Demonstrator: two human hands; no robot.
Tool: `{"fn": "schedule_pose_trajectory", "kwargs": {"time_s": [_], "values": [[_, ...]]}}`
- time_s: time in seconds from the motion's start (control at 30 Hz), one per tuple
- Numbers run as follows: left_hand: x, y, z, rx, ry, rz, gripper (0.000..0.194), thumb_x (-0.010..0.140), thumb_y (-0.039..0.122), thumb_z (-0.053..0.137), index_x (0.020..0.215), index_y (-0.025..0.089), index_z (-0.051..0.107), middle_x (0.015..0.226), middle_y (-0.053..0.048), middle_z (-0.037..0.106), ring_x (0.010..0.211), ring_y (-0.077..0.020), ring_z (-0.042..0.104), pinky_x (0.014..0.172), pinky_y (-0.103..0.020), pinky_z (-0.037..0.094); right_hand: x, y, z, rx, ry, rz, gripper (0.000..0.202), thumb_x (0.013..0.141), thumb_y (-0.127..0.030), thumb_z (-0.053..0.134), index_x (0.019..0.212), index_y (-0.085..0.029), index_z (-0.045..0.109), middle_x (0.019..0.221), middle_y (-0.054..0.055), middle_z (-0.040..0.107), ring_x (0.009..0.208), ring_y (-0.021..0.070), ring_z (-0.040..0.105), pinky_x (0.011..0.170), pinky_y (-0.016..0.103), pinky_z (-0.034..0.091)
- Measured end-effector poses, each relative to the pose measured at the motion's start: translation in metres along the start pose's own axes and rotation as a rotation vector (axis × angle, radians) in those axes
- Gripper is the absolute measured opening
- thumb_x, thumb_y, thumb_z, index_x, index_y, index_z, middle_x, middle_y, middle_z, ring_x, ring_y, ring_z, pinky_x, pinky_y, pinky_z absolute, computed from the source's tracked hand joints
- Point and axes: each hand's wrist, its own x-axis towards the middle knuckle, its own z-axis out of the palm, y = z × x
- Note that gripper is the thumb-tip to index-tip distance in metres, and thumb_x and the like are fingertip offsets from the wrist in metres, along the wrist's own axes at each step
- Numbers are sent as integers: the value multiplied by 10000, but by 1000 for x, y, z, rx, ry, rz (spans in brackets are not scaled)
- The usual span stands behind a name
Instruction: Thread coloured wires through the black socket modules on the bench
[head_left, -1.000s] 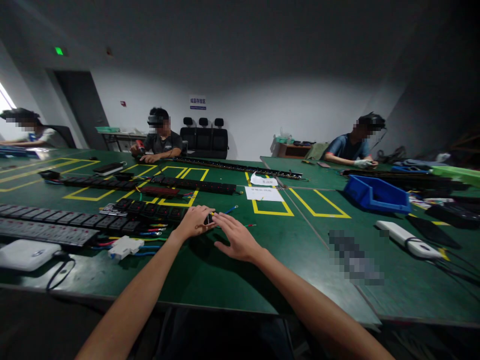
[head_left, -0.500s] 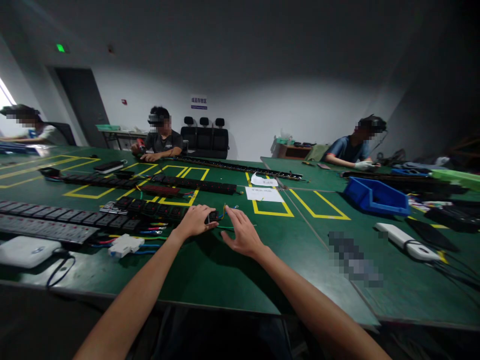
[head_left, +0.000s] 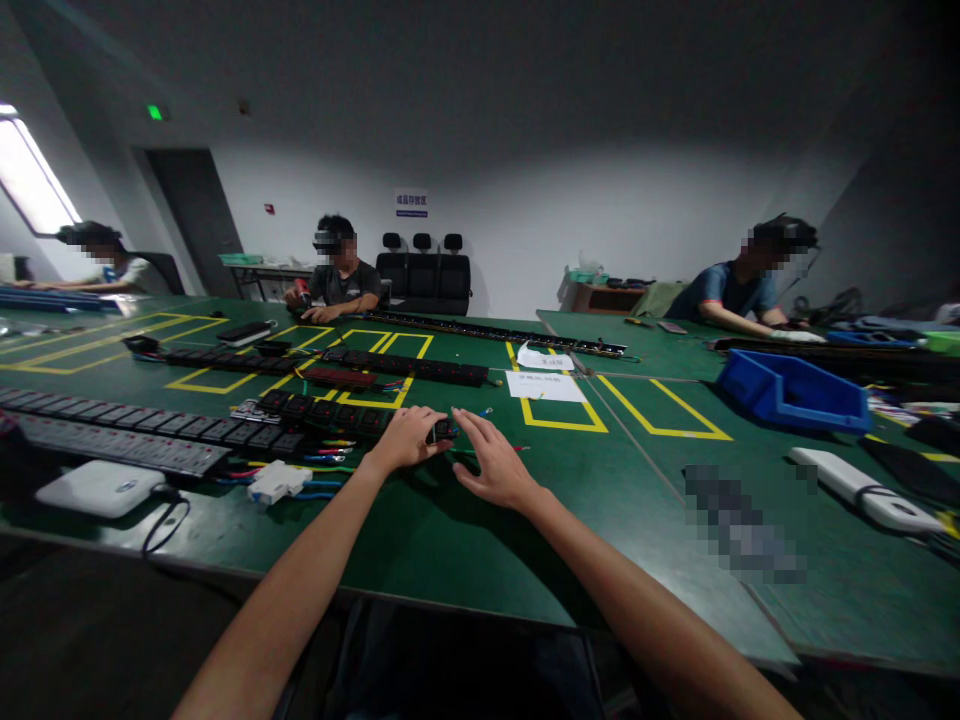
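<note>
A strip of black sockets (head_left: 324, 413) lies on the green table, its right end under my left hand (head_left: 406, 442). The fingers and thumb of that hand are wrapped round the end block of the strip. Just right of the block, my right hand (head_left: 492, 466) is held with fingers stretched out and thumb apart. Thin coloured wires come out of the strip's end beside its fingertips; whether the fingertips touch them I cannot tell. To the left lie a grey socket strip (head_left: 124, 444) and a white plastic connector block (head_left: 278, 482) with blue wires.
More black socket strips (head_left: 409, 365) lie farther back. White paper labels (head_left: 546, 386) rest near yellow tape outlines. A blue bin (head_left: 793, 392) and a white corded device (head_left: 862, 488) are to the right; a white box (head_left: 101, 488) is at left. Several people sit across the table.
My view has swung slightly left, so the scene appears shifted right. My left hand keeps its hold on the strip's end, and my right hand stays beside it. The person at right leans farther forward.
</note>
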Motion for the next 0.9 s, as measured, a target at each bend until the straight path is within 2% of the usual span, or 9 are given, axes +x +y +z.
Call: {"fn": "schedule_pose_trajectory", "kwargs": {"time_s": [0.13,0.33,0.5,0.73,0.9], "values": [[0,0,-1,-4,2,4,463,971,524,612,1273,173,609,1230,-104,643,1101,-260,628,976,-500,509,0,0,-1,23,-79,33,868,913,-263,582,1653,-243,128,1503,129,504,1293,273,524,1084,458,441],[0,0,0,-3,6,0,486,968,536,611,1295,177,603,1248,-108,640,1130,-270,620,995,-511,496,3,-1,-4,-120,-123,65,727,914,-254,585,1593,-243,326,1293,108,624,1141,269,565,985,420,441],[2,0,0,13,-4,-16,487,965,538,616,1293,178,607,1238,-106,646,1128,-271,624,999,-519,497,4,4,-3,-224,-116,112,612,929,-221,568,1527,-244,439,1216,99,661,1090,262,571,920,385,432],[2,-1,1,7,-2,-18,457,972,498,623,1299,180,602,1269,-108,632,1139,-270,619,999,-516,502,3,18,-3,-251,-107,189,487,963,-222,541,1450,-223,536,1138,89,716,1026,241,593,872,354,445],[2,-3,3,-3,-1,-17,455,974,485,627,1309,179,598,1290,-111,625,1153,-274,617,1005,-523,503,4,10,0,-310,-146,158,462,959,-240,567,1419,-280,584,1093,81,707,1017,253,593,834,355,435]]}}
